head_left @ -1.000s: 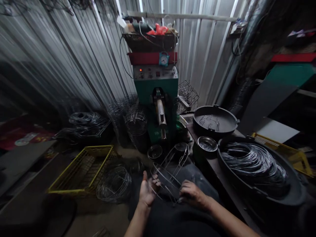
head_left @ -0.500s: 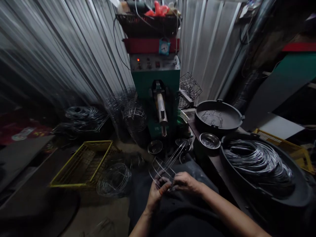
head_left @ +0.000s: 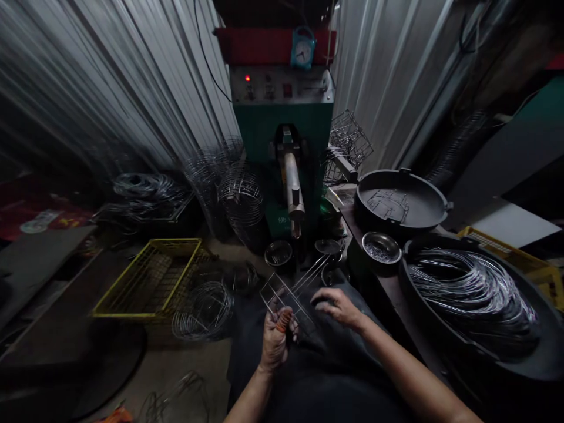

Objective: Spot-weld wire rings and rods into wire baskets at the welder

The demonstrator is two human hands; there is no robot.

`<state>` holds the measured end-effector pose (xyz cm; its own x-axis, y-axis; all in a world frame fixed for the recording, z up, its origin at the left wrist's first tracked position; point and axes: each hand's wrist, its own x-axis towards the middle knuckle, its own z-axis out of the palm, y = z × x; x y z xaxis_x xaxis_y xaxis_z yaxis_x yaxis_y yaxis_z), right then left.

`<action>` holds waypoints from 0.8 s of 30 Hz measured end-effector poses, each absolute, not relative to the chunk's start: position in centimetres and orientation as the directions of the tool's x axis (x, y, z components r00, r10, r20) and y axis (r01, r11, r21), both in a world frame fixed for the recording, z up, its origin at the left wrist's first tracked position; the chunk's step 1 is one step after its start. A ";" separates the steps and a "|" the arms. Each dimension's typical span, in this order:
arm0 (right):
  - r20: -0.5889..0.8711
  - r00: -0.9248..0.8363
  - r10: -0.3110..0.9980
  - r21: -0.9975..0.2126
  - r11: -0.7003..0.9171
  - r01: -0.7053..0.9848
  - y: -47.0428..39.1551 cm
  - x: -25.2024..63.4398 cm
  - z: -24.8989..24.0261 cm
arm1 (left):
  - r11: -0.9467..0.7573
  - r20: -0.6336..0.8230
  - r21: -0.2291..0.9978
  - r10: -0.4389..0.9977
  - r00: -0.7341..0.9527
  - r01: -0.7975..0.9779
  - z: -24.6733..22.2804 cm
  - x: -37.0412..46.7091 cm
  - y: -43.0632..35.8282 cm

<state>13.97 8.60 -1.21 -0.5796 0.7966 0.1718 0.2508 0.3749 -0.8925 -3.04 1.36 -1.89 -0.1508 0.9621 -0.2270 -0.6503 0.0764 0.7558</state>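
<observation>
Right hand (head_left: 338, 306) moved off the thin, squared wire frame (head_left: 289, 292), fingers (head_left: 325, 294) released; left hand (head_left: 275, 342) grips it.

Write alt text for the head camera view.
The left hand holds a wire frame above the lap, the right hand beside it. A green machine stands ahead, a yellow basket at left, a black tray of coiled wire at right.

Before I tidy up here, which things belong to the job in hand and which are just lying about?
Likely in the job: wire frame in the left hand; green machine; shiny wire bundle.
Seemingly lying about: blue clock; yellow basket.
</observation>
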 end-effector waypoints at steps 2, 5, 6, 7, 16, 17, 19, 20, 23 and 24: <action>0.122 -0.275 0.954 -0.934 0.205 0.295 10.1 15.2 -2.2 | 0.065 -0.223 0.749 0.962 -0.158 -0.660 -1.8 -3.6 1.4; 0.041 0.077 0.996 -0.974 0.023 0.226 12.8 17.0 -4.1 | 0.043 -0.208 0.727 0.965 -0.160 -0.685 -1.4 -4.2 1.3; 0.015 0.115 0.993 -0.981 -0.008 0.192 13.6 17.5 -4.6 | 0.044 -0.207 0.718 0.966 -0.152 -0.694 -1.2 -4.3 1.2; -0.010 0.120 0.993 -0.986 -0.030 0.166 14.2 17.8 -5.0 | 0.049 -0.210 0.709 0.967 -0.144 -0.703 -1.0 -4.4 1.1; -0.035 -0.149 0.988 -0.972 0.001 0.236 15.6 18.4 -4.5 | 0.095 -0.235 0.684 0.967 -0.095 -0.723 -0.5 -5.0 0.7; -0.022 -0.166 0.986 -0.964 0.023 0.263 15.7 18.5 -4.3 | 0.093 -0.229 0.685 0.969 -0.092 -0.722 -0.6 -5.2 0.7; -0.007 -0.168 0.986 -0.942 0.050 0.332 15.9 18.6 -4.1 | 0.093 -0.223 0.691 0.971 -0.090 -0.717 -0.8 -5.4 0.7; 0.003 -0.154 0.988 -0.928 0.060 0.367 16.0 18.7 -4.1 | 0.094 -0.224 0.693 0.971 -0.089 -0.715 -0.7 -5.5 0.7; 0.064 -0.100 0.993 -0.897 0.101 0.431 15.8 18.4 -4.0 | 0.104 -0.229 0.693 0.970 -0.082 -0.713 -0.6 -5.6 0.9; 0.094 -0.107 0.990 -0.891 0.131 0.434 15.6 18.2 -3.7 | 0.104 -0.229 0.699 0.970 -0.085 -0.707 -0.5 -5.6 1.0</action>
<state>18.19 15.63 -3.69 -0.1066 0.9899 0.0935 0.4342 0.1310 -0.8912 -5.59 1.01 -0.47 -0.0847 0.9697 -0.2293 -0.7073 0.1035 0.6992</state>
